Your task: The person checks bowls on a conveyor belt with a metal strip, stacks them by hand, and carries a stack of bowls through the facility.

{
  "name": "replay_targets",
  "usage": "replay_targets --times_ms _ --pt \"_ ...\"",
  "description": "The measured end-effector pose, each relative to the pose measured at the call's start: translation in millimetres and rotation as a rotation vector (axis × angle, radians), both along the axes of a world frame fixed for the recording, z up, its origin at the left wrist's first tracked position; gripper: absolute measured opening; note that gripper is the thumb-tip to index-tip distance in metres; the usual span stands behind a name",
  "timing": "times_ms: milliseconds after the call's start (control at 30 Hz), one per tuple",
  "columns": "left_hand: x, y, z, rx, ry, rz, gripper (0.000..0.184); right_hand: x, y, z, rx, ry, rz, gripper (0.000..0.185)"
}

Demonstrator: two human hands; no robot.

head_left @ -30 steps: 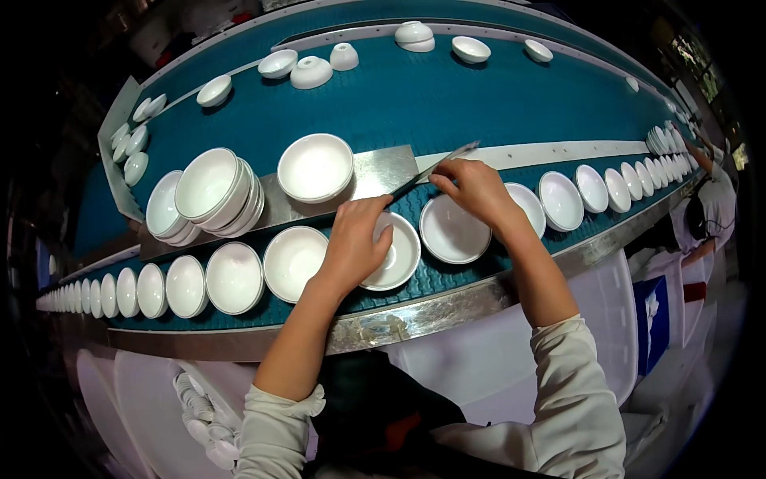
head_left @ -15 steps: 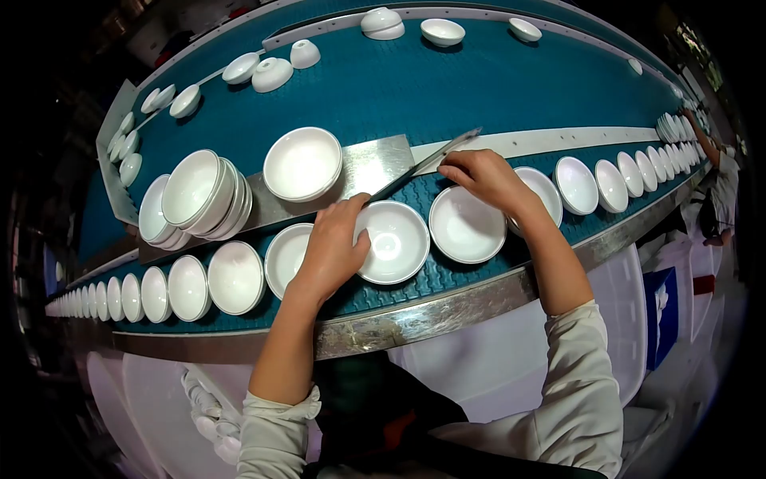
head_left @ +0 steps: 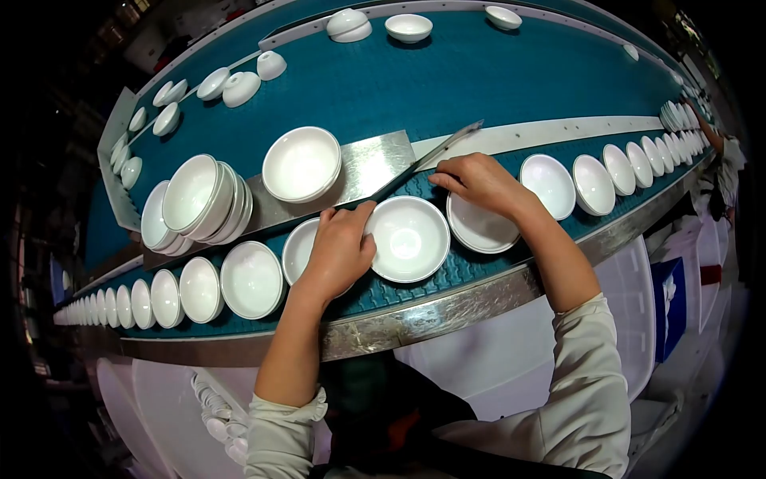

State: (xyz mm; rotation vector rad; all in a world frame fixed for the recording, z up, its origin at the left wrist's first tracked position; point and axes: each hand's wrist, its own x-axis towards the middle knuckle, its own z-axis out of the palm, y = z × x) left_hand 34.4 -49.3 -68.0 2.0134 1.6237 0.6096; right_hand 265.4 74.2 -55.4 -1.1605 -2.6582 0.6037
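Note:
My left hand [head_left: 343, 249] is over a white bowl [head_left: 299, 249] on the near belt, covering much of it. Its thumb stands apart from the bent fingers, close to the rim of another white bowl [head_left: 409, 239]. My right hand [head_left: 483, 185] hovers over the far side of a third bowl [head_left: 483, 227], its fingers loosely bent and nothing visible in them. Between the hands a thin dark strip [head_left: 423, 164] with a pale end slants across the metal plate. One bowl [head_left: 302, 164] sits on that metal plate [head_left: 375, 160], beside a tilted stack of bowls [head_left: 203, 199].
The near teal belt [head_left: 383, 295] carries a row of bowls, edged by a metal rail [head_left: 447, 315]. Several bowls lie on the wide far belt [head_left: 383, 88]. White bins [head_left: 614, 319] stand below the rail. A co-worker's arm [head_left: 706, 132] shows at far right.
The row of near bowls has shifted right, while bowls on the far belt have moved left. My left hand has moved slightly right; my right fingertips are a little farther left.

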Motion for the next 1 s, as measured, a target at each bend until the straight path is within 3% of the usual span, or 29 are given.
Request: replay_targets --times_ms 167,367,600,767,933,1000 --pt "-2 2 0 0.156 -0.1 0.07 0.039 -3 0 -4 0.021 0.021 0.005 0.031" --pt "9 5 1 0.261 -0.075 -0.014 0.041 -3 -2 -5 0.018 0.076 0.05 0.027" --pt "7 5 -2 -0.031 -0.039 -0.021 0.044 2 6 -4 0.118 0.144 -0.07 0.027" --pt "-2 4 -5 0.102 -0.114 0.08 0.047 1 8 -7 0.117 -0.041 -0.143 0.028" --pt "2 7 -1 0.236 -0.109 0.015 0.043 -1 4 -13 0.082 0.032 -0.057 0.029" --pt "5 8 -2 0.261 -0.107 -0.003 0.042 -3 2 -11 -0.05 0.068 -0.033 0.033"
